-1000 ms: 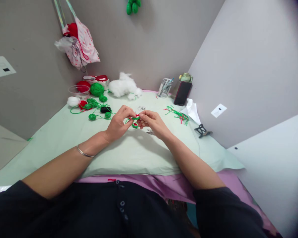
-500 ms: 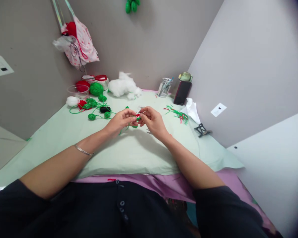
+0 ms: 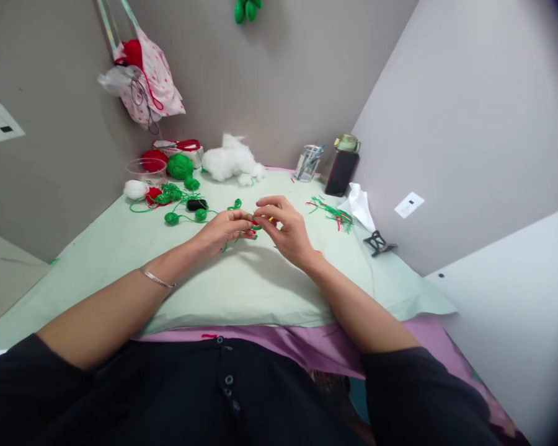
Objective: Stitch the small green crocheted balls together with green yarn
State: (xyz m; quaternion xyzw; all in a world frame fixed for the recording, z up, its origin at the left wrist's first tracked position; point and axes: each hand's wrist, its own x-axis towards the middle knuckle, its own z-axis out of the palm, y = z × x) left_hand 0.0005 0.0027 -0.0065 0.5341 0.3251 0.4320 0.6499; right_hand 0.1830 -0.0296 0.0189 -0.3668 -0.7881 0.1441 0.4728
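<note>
Over the middle of the table, my left hand (image 3: 224, 230) is closed on a small red and green yarn piece (image 3: 255, 227), mostly hidden by the fingers. My right hand (image 3: 284, 228) meets it from the right, thumb and forefinger pinched together at the piece's edge. What that pinch holds is too small to make out. Green yarn ends hang below my left hand, and a bit of green yarn (image 3: 237, 204) lies just beyond it. Several small green yarn balls (image 3: 201, 215) lie to the left, joined by strands, near a black object (image 3: 197, 204).
White stuffing (image 3: 232, 161), a large green yarn ball (image 3: 180, 166) and a clear tub (image 3: 145, 168) stand at the back. To the right are yarn scraps (image 3: 337, 214), a glass of pens (image 3: 309, 164), a phone (image 3: 342, 174) and a black claw clip (image 3: 379, 244). A bag (image 3: 155, 87) hangs at left.
My right hand has turned and its fingers have lifted, with the pinch now at the piece's upper edge. The piece has tilted in my left hand, which stays nearly in place.
</note>
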